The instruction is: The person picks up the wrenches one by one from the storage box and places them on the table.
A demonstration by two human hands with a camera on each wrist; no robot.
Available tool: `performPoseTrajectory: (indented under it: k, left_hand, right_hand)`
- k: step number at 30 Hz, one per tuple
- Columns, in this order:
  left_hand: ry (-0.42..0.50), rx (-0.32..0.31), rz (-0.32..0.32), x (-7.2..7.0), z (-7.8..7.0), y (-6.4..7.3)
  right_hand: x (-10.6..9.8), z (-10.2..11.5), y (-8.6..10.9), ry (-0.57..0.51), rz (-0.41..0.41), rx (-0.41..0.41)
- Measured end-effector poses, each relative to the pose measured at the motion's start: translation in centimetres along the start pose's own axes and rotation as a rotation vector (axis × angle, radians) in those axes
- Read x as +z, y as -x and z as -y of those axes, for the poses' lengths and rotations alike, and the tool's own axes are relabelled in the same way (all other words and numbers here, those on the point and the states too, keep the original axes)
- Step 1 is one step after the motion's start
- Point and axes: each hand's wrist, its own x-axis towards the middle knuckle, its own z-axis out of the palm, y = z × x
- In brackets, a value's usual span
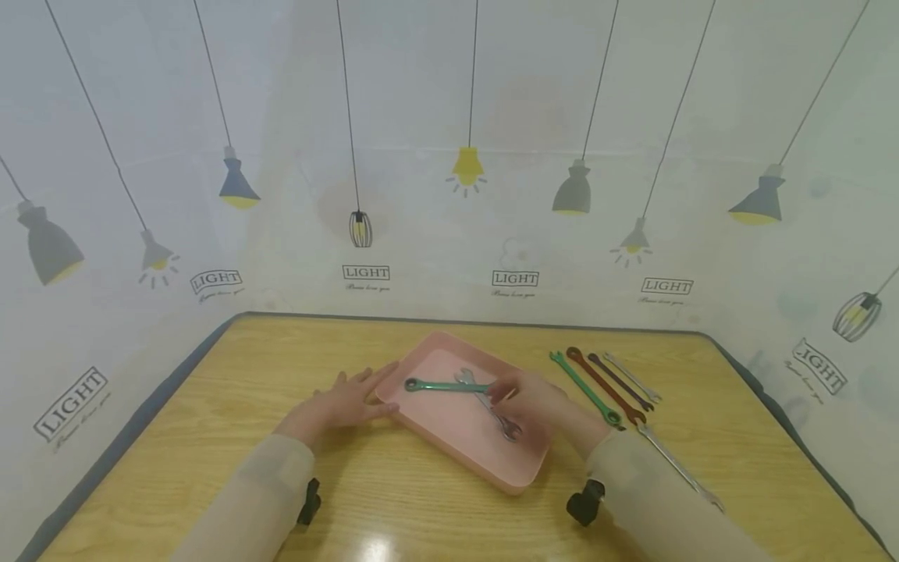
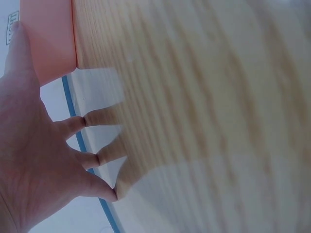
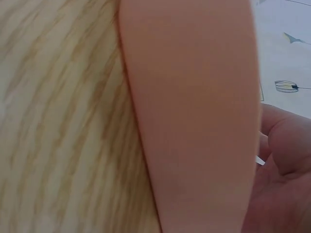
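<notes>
A pink tray [image 1: 435, 417] lies at an angle on the wooden table. Inside it, a silver wrench [image 1: 485, 400] is crossed by a green ratchet wrench [image 1: 442, 385]. My right hand [image 1: 534, 400] reaches over the tray and pinches the right end of the green wrench; its fingertips partly cover that end. At the tray's left corner is my left hand [image 1: 344, 402], fingers spread, touching the rim. In the left wrist view the thumb lies along the tray wall [image 2: 51, 39]. The tray's side [image 3: 194, 116] hides much of the right hand [image 3: 286, 160] in the right wrist view.
Right of the tray lie another green wrench [image 1: 586, 390], a red-brown wrench [image 1: 605, 385], a dark purple wrench [image 1: 621, 381] and a small silver wrench [image 1: 634, 378]. A longer silver wrench [image 1: 677, 460] sits nearer the front. A lamp-printed curtain [image 1: 421, 156] surrounds the table [image 1: 281, 375].
</notes>
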Motion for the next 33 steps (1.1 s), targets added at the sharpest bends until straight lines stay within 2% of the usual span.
performPoseTrajectory:
  k: [6, 13, 18, 33]
  left_hand:
    - [0.017, 0.002, -0.006, 0.1, 0.1, -0.1]
    - [0.026, 0.009, -0.015, 0.1, 0.1, 0.0]
    - [0.026, 0.005, -0.017, 0.1, 0.1, 0.0]
    - [0.008, 0.008, -0.008, 0.1, 0.1, -0.1]
  right_hand:
    - [0.6, -0.6, -0.8, -0.010, -0.015, 0.050]
    - [1.4, -0.7, -1.2, -0.026, -0.054, -0.026]
    - [1.8, -0.6, -1.2, -0.035, -0.055, -0.021]
    - [1.6, -0.3, -1.0, 0.123, -0.050, -0.111]
